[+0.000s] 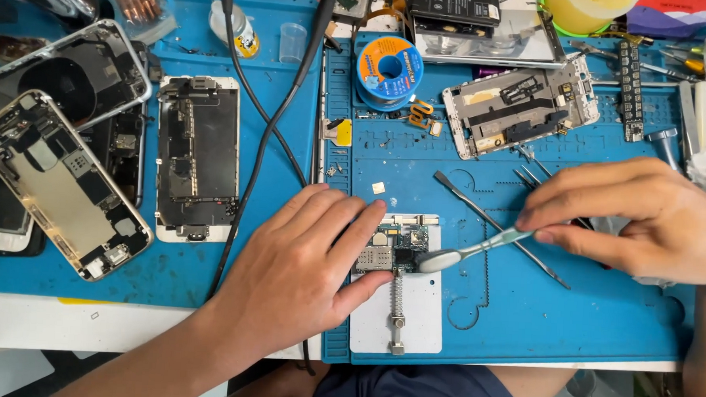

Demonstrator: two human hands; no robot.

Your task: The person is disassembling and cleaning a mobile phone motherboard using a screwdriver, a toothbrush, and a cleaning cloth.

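Note:
A small phone circuit board (398,245) sits clamped at the top of a white holder plate (415,312) with a spring rail, on a blue work mat (522,325). My left hand (303,260) lies flat on the mat, fingers apart, its fingertips touching the board's left edge and the plate. My right hand (646,219) pinches the handle of a pale translucent brush (470,251). The brush's head rests on the right side of the board.
Several opened phone bodies (198,156) lie on the left. A solder spool (389,69), a white phone frame (520,106), a metal spudger (498,227), tweezers and tools on the right edge, and black cables (272,131) surround the mat.

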